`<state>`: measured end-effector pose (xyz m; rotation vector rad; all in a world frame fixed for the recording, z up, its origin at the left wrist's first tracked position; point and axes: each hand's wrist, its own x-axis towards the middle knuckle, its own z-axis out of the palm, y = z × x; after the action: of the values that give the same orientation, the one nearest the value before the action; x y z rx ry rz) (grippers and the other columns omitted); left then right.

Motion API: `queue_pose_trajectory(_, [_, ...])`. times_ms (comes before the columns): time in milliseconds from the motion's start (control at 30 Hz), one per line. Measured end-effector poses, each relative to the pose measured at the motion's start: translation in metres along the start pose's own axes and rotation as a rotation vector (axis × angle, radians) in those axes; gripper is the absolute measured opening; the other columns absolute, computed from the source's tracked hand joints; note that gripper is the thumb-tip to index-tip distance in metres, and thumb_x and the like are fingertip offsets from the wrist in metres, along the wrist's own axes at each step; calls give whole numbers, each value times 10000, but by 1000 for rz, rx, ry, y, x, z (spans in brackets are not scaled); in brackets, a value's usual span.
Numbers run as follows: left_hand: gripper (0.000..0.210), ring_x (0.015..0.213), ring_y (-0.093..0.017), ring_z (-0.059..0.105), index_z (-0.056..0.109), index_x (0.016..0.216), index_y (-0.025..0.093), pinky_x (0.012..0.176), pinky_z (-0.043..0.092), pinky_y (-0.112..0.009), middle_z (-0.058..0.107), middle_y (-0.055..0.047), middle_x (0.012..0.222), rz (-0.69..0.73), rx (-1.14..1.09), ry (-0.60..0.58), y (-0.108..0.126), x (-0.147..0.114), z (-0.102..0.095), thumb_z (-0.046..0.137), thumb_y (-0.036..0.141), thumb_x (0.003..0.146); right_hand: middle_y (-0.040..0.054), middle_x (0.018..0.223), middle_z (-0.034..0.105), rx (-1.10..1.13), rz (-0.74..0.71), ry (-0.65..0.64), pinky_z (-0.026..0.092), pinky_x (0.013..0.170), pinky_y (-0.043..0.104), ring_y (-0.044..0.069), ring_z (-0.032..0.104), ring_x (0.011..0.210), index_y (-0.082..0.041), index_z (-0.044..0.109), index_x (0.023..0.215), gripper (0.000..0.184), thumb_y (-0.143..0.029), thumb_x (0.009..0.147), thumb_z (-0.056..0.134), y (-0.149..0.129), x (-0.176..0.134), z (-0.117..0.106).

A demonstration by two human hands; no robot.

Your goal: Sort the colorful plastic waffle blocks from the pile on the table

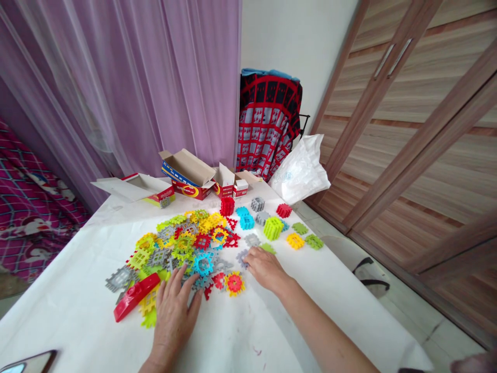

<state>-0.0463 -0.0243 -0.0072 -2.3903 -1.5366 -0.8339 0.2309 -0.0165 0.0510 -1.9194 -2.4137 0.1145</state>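
My left hand (pixel 174 305) lies at the front edge of a pile of plastic interlocking building pieces, its fingers spread and holding nothing. Just left of it is a red arched plastic piece (pixel 136 297). My right hand (pixel 267 268) pinches a greyish-purple interlocking piece (pixel 242 258) to the right of the pile. A light green piece (pixel 267 248) is partly hidden behind that hand. A round red-and-yellow piece (pixel 234 283) lies between my hands. Farther back stand a green stack (pixel 273 228), a red stack (pixel 227 206) and a blue stack (pixel 246 219) of pieces.
Opened cardboard boxes (pixel 190 173) line the table's far edge. A white plastic bag (pixel 301 171) sits at the far right corner. Yellow (pixel 295 241) and green pieces (pixel 314 241) lie near the right edge. A phone-like object (pixel 33 362) is at the near left.
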Motion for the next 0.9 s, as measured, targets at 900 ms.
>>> queue_pose_trajectory(900, [350, 1263, -274, 520, 647, 1184, 339, 971, 417, -452, 583, -62, 1379, 146, 140, 67, -25, -13, 22, 541, 343, 850, 44, 1036, 665, -80, -14, 191, 434, 866, 264, 176, 614, 984, -244, 718, 1023, 198, -226, 898, 565, 113, 75, -98])
